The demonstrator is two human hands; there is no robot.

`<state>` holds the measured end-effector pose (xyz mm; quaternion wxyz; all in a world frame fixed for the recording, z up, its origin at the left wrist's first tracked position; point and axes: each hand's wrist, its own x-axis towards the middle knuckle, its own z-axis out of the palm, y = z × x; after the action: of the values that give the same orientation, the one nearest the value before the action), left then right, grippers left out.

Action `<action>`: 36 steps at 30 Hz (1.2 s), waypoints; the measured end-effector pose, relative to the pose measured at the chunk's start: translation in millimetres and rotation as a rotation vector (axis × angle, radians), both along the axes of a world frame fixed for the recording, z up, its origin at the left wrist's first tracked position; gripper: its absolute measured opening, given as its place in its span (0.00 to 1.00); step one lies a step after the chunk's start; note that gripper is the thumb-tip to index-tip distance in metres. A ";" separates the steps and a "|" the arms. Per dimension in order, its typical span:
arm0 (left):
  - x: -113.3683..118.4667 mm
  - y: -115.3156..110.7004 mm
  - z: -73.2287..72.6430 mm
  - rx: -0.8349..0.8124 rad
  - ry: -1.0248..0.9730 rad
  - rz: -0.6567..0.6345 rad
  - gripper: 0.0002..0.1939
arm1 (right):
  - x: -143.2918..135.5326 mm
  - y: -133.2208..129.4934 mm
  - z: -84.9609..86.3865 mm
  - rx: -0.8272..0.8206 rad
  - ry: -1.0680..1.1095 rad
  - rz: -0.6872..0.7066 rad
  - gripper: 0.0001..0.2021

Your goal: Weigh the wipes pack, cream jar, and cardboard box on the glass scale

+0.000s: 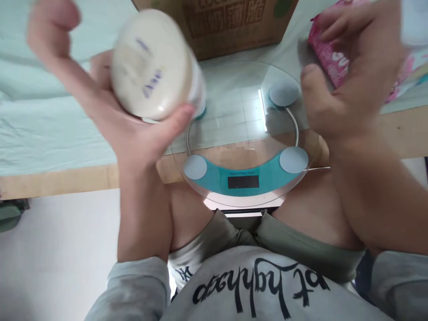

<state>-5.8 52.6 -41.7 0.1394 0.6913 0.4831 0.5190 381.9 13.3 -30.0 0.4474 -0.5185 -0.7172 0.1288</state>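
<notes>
Jar (pixel 150 67) between left fingers (pixel 50 40), seemingly wide apart.

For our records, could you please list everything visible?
Tub: one, cream, upper left
Scale: one, clear and teal, centre
Box: one, brown, top
Packet: one, pink, upper right
Cloth: one, pale green, top
Board: one, tan, along cloth
Floor: one, white, lower left
Left-edge item: one, dark green, unclear
Top-right item: one, whitish, unclear
Shirt: one, grey, bottom
Shorts: one, olive, lower centre
Legs: two, bare, lower centre
Left hand: one, bare, around tub
Right hand: one, bare, near packet
</notes>
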 end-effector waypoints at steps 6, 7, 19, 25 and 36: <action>85.0 -34.3 18.1 0.115 0.078 -0.487 0.59 | 2.7 13.5 -21.8 -0.116 0.038 -0.059 0.09; 85.9 -30.0 12.2 0.151 0.087 -0.528 0.61 | 3.1 14.2 -22.5 -0.143 0.045 -0.075 0.09; 89.4 -18.6 -26.3 0.229 0.085 -0.655 0.73 | 6.1 17.7 -35.3 -0.234 0.153 -0.072 0.12; 55.0 2.6 -32.8 0.095 -0.082 -0.593 0.70 | 13.5 32.7 -52.6 -0.308 0.302 -0.093 0.08; 3.0 55.1 -81.4 -0.468 -0.350 0.109 0.28 | 12.6 32.7 -68.3 -0.283 0.390 -0.153 0.09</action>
<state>-2.7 107.7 -123.1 0.3478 0.5134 0.5947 0.5117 394.6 46.0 -98.4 0.5088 -0.5942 -0.5506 0.2914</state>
